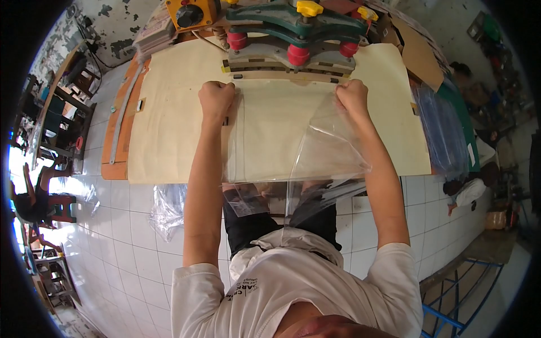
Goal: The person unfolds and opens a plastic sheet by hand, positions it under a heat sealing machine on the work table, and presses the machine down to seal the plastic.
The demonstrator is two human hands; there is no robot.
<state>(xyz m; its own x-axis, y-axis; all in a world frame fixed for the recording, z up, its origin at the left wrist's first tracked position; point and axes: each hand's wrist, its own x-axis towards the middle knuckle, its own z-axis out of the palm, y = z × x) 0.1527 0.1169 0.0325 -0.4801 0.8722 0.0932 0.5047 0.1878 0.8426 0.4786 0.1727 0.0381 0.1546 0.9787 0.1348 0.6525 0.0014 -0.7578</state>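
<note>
A clear plastic sheet (pixel 328 147) spans between my hands, its lower part draping over the front table edge toward my lap. My left hand (pixel 217 99) is closed at the sheet's far left corner. Across from it, my right hand (pixel 352 96) pinches the far right corner, where the film folds over on itself. Just beyond both fists stands a press (pixel 298 35) with green arms, red knobs and a long bar low over the table. The sheet's far edge lies close to that bar. Cream paper (pixel 169 121) covers the tabletop beneath.
A metal ruler (pixel 125 112) lies on the orange board at left. Stacked clear sheets (pixel 442 132) rest at right beside cardboard (pixel 416 53). An orange box with a black dial (pixel 190 16) stands behind. Crumpled plastic (pixel 169 208) hangs by the front edge. Other people sit at both sides.
</note>
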